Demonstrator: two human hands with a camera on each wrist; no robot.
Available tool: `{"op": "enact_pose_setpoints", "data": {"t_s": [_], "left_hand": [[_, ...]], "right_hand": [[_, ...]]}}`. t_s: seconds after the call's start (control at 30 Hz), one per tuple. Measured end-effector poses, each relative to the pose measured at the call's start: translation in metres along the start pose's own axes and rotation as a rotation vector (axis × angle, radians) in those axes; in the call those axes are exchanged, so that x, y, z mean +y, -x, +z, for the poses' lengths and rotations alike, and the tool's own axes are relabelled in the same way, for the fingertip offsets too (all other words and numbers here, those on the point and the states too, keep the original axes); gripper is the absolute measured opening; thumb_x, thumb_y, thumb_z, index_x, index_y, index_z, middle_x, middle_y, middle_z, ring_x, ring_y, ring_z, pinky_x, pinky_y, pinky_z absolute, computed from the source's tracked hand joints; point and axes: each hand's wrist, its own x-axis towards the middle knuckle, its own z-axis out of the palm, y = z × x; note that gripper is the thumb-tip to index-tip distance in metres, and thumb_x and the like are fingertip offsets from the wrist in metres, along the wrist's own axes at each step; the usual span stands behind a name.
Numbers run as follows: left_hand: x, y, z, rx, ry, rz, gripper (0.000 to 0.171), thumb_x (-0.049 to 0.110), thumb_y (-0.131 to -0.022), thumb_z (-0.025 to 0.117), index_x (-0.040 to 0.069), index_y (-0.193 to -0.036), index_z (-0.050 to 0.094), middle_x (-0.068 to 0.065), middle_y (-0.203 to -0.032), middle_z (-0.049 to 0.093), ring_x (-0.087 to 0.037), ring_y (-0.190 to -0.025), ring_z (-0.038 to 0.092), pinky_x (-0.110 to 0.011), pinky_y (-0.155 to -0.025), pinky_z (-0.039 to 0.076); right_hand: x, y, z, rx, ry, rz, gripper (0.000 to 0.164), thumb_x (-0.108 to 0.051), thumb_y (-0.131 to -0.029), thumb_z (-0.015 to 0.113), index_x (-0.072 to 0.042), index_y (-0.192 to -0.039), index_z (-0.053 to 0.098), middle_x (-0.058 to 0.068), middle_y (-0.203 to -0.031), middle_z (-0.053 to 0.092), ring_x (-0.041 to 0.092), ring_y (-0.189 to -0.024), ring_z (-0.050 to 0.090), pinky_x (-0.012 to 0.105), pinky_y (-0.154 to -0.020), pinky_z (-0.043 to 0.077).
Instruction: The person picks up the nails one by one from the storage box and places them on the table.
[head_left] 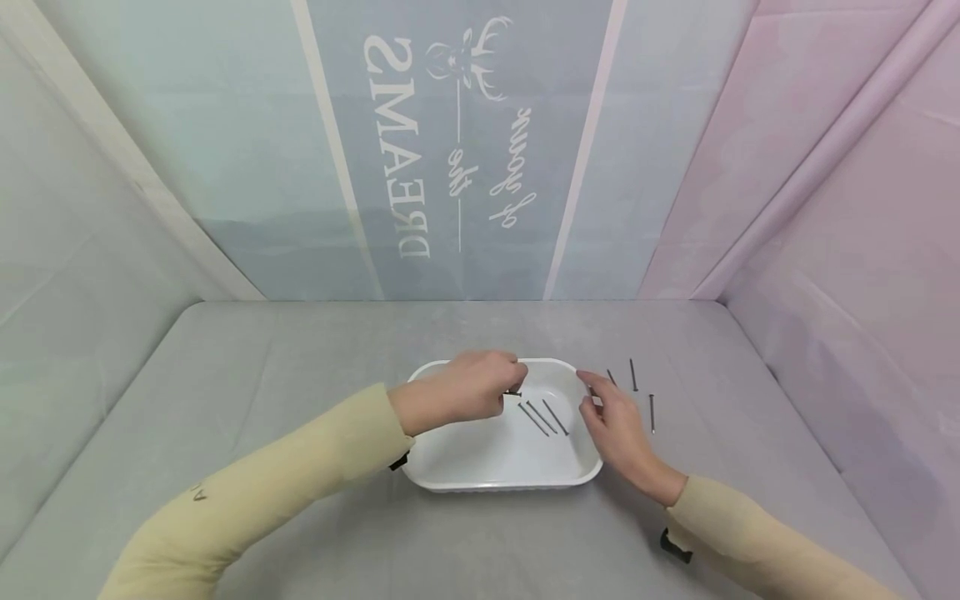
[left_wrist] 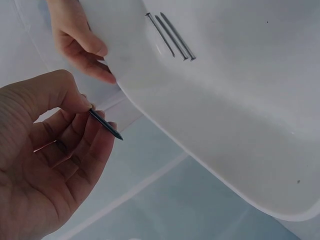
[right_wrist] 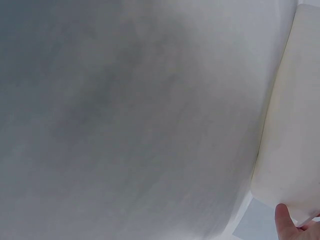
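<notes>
The left hand (head_left: 476, 385) reaches over the white tray (head_left: 487, 454), thumb and fingers pinching a thin, dark nail (left_wrist: 106, 124) with a pointy tip. The right hand (head_left: 621, 423) holds the tray's right side. Three more nails (left_wrist: 178, 37) lie inside.

Place: small cloth-hung booth around a table; whether in a home, lab or workshop cannot be told. Far wall: blue-grey printed fabric (head_left: 502, 271), with pale stripes (head_left: 322, 83), sideways mirrored lettering (head_left: 400, 167) including DREAMS, and a stag's head (head_left: 450, 62); decorative, like household drapery. Left wall: pale grey hanging (head_left: 67, 225), creased. Right wall: pinkish hanging (head_left: 862, 233), creased. Work surface: grey tabletop (head_left: 487, 550), far corners rounded, reaching the hangings on left, right and far sides.
</notes>
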Motion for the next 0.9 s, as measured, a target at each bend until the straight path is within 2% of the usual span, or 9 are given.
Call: {"op": "enact_pose_setpoints", "data": {"t_s": [0.53,0.9], "left_hand": [[-0.007,0.011,0.000,0.116,0.023,0.002,0.023,-0.009,-0.072,0.053,0.014,-0.072,0.053,0.006,-0.069,0.047,-0.009,-0.059,0.042,-0.019,-0.051,0.033],[-0.013,0.019,-0.002,0.202,0.066,0.040,0.023,-0.010,-0.069,0.053,0.011,-0.077,0.055,0.003,-0.074,0.053,-0.010,-0.061,0.044,-0.021,-0.051,0.035]], "right_hand": [[0.000,0.001,0.001,0.001,-0.011,0.000,0.037,-0.002,-0.088,0.044,0.002,-0.125,0.050,0.020,-0.122,0.052,0.034,-0.100,0.059,0.036,-0.075,0.052],[0.000,0.001,0.001,-0.004,-0.012,0.004,0.037,-0.002,-0.088,0.044,0.002,-0.125,0.049,0.021,-0.123,0.052,0.034,-0.104,0.057,0.035,-0.075,0.052]]}}
